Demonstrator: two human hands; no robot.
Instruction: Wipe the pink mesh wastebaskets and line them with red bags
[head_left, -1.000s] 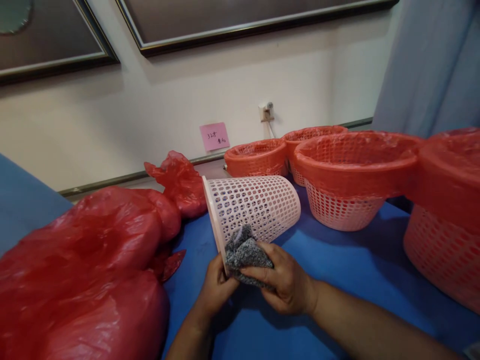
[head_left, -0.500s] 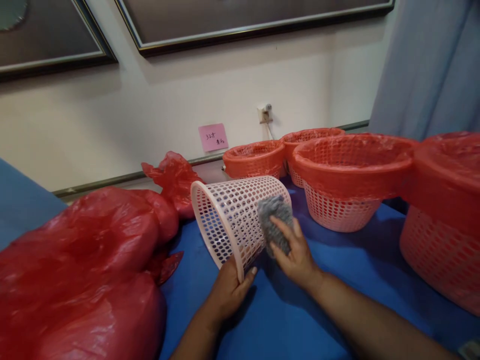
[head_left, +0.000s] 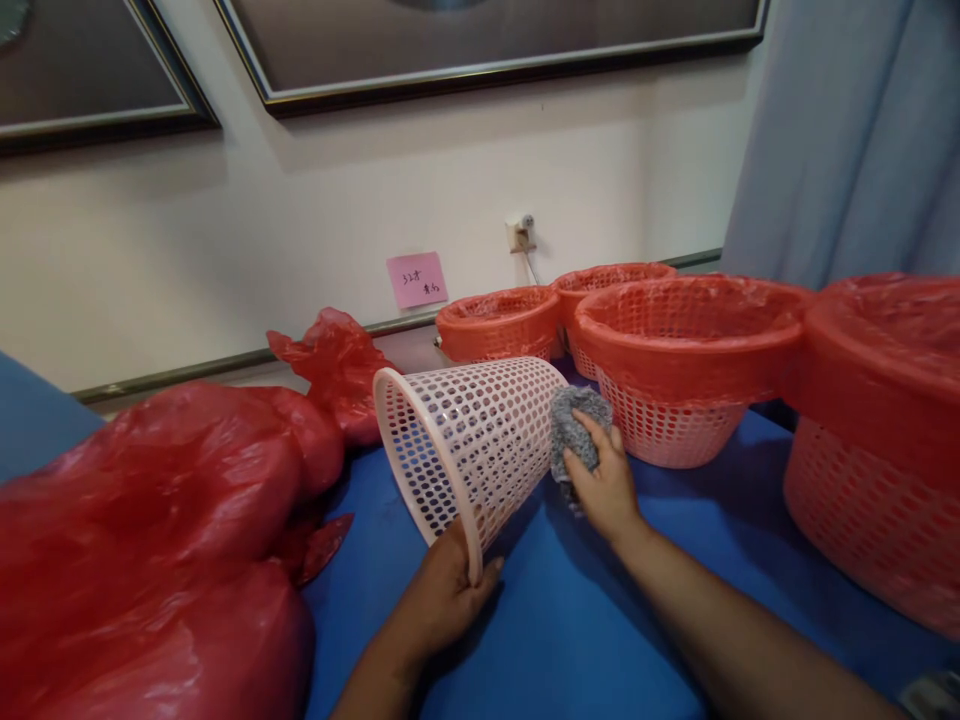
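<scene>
A pale pink perforated plastic wastebasket is tipped on its side in front of me, its mouth facing left. My left hand grips its rim at the lower front, thumb outside and some fingers hidden inside the mouth. In my right hand is a grey fuzzy cleaning cloth, held against the base end of the wastebasket. The fingers lie bent over the cloth.
Several baskets lined with red plastic bags stand on the right, such as the nearer lined basket. Large filled red plastic bags lie on the left. Blue cloth covers the surface. A pink note is on the wall behind.
My right hand has moved the cloth rightward, from the side of the wastebasket to its base end. My left hand keeps its hold on the rim. The view has shifted slightly.
</scene>
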